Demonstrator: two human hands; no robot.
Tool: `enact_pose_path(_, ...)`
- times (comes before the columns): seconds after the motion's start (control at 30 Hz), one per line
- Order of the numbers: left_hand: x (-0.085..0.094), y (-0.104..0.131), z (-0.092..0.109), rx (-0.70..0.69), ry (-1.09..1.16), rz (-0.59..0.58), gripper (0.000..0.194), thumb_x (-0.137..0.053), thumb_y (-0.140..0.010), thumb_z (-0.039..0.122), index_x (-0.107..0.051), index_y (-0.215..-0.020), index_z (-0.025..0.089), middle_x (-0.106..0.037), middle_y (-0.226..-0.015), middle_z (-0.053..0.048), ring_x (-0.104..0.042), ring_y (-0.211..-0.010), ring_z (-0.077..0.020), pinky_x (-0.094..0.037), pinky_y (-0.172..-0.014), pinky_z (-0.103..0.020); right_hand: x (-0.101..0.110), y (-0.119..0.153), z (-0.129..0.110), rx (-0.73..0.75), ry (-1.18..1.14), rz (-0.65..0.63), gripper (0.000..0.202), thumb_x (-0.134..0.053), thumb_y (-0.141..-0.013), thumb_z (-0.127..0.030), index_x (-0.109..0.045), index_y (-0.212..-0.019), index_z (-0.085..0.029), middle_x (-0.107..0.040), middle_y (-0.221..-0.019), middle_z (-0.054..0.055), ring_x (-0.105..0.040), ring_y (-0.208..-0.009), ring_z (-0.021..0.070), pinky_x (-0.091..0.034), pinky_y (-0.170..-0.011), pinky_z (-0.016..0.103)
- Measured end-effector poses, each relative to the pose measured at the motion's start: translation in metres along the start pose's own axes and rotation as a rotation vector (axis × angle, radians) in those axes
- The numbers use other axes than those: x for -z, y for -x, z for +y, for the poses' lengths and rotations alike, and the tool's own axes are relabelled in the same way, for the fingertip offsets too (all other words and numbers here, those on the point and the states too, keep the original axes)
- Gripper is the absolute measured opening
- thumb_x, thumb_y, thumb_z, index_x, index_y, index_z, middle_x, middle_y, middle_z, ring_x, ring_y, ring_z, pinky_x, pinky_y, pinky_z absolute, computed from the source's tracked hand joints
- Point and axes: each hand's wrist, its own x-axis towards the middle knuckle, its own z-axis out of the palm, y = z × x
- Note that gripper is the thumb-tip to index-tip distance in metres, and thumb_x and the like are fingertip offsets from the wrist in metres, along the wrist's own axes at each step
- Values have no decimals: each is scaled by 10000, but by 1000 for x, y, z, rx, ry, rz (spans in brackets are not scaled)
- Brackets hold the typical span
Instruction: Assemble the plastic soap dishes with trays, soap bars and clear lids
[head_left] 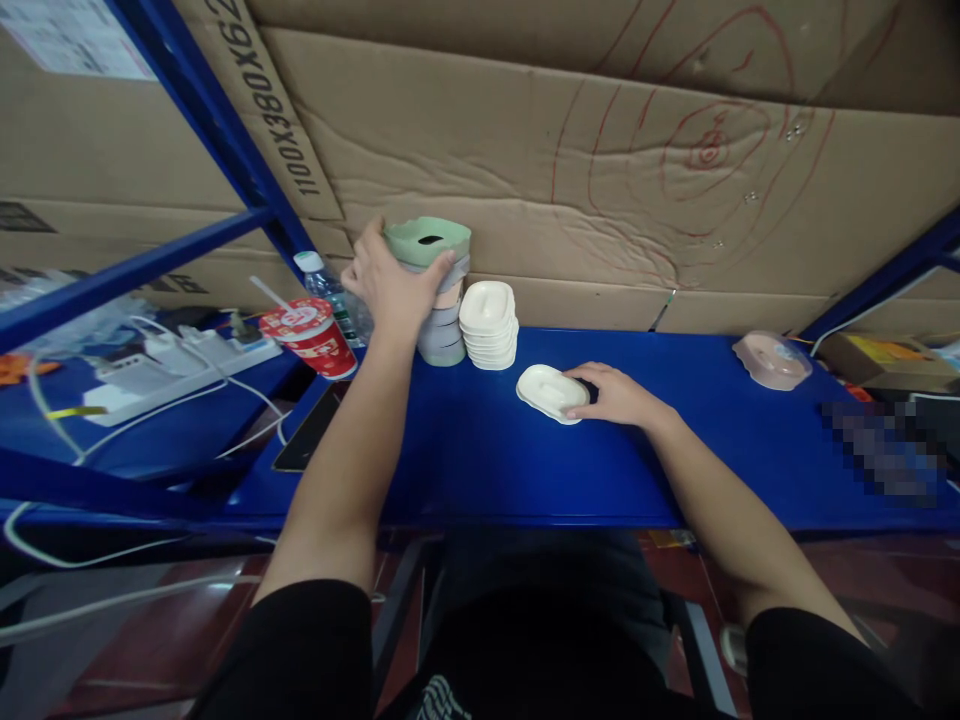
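Observation:
At the top of a stack of pastel plastic pieces [442,338], my left hand [397,280] is closed around a green plastic shell [435,232] with a dark oval slot. Its thumb presses the near side and its fingers go round the far left. Beside that stack stands a pile of cream plastic pieces [489,318], shallow and dish-like. My right hand [615,395] pinches the right end of a cream dish-like piece [546,390], which is low over or resting on the blue tabletop [480,450]; I cannot tell which.
A red paper cup [319,345] with a straw and a clear bottle [330,285] stand left of the stacks. Farther left lies a white power strip [187,375] with cables. A pinkish plastic shell [772,360] sits at the right. Cardboard [525,150] walls the back.

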Motion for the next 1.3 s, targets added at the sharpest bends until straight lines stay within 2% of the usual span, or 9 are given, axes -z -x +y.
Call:
enact_pose_path(0.17, 1, 6, -2, -122, 26, 72, 1101, -849, -778, 691, -394, -1592, 105, -458, -1650, -226, -401, -1552, -391, -255, -1254, -690, -2, 1, 6, 36, -9, -94, 905, -941, -670, -694, -698, -1440, -285, -708, -1441, 138, -654, -1335, 410, -501, -1151, 620)
enact_pose_path(0.3, -3, 41, -4, -378, 104, 158, 890, -612, -938, 782, -480, -1546, 147, -444, -1665, -179, -329, -1600, -372, -234, -1256, -690, -2, 1, 5, 2, 7, -84, 762, -967, -687, -577, -753, -1337, -242, -731, -1395, 149, -680, -1310, 405, -512, -1149, 595)
enact_pose_path(0.47, -22, 133, 9, -862, 167, -454, 464, -638, -970, 627, -691, -1240, 254, -780, -1103, -106, -747, -1050, -328, -560, -979, -565, 2, 0, -4, 2, -78, 149, 458, -947, -728, -539, -749, -1032, -259, -766, -1271, 100, -731, -1186, 343, -566, -1062, 533)
enact_pose_path(0.57, -31, 172, 25, -971, 135, -616, 441, -635, -1014, 486, -660, -1377, 237, -797, -923, -58, -768, -873, -271, -574, -830, -452, -1, -4, -11, -9, -158, 371, 441, -939, -723, -557, -685, -924, -258, -756, -1240, 96, -720, -1171, 327, -575, -1031, 533)
enact_pose_path(0.67, -35, 183, 36, -958, 72, -626, 473, -652, -1028, 368, -624, -1451, 160, -818, -965, -85, -770, -875, -255, -525, -790, -409, -10, -10, -18, -67, -228, 569, 444, -935, -712, -554, -660, -884, -251, -714, -1243, 109, -710, -1152, 318, -599, -969, 526)
enact_pose_path(0.8, -35, 170, 34, -889, 25, -459, 330, -641, -1053, 402, -733, -1299, 202, -810, -866, -66, -744, -821, -244, -468, -772, -397, -24, -15, -28, -96, -299, 708, 451, -928, -730, -571, -650, -886, -252, -677, -1263, 113, -694, -1173, 328, -627, -923, 538)
enact_pose_path(0.9, -33, 157, 28, -872, 19, -378, 294, -638, -1059, 449, -776, -1210, 237, -799, -822, -59, -728, -798, -236, -443, -748, -383, -31, -16, -33, -34, -369, 684, 505, -894, -772, -619, -671, -1073, -279, -621, -1422, 123, -688, -1220, 342, -657, -898, 547)
enact_pose_path(1.03, -29, 137, 15, -750, 59, -313, 308, -626, -1060, 411, -774, -1252, 221, -817, -926, -79, -741, -847, -233, -485, -804, -367, -31, -14, -32, 24, -362, 608, 887, -868, -775, -701, -512, -1508, -350, -512, -1588, 155, -714, -1188, 348, -665, -936, 577)
enact_pose_path(1.3, -35, 102, -20, -331, 159, -220, 382, -667, -977, 365, -739, -1299, 171, -746, -796, -30, -685, -717, -194, -561, -788, -335, -25, -13, -15, 0, -242, 590, 857, -757, -853, -763, -500, -1547, -330, -574, -1490, 164, -723, -1146, 344, -673, -889, 574)
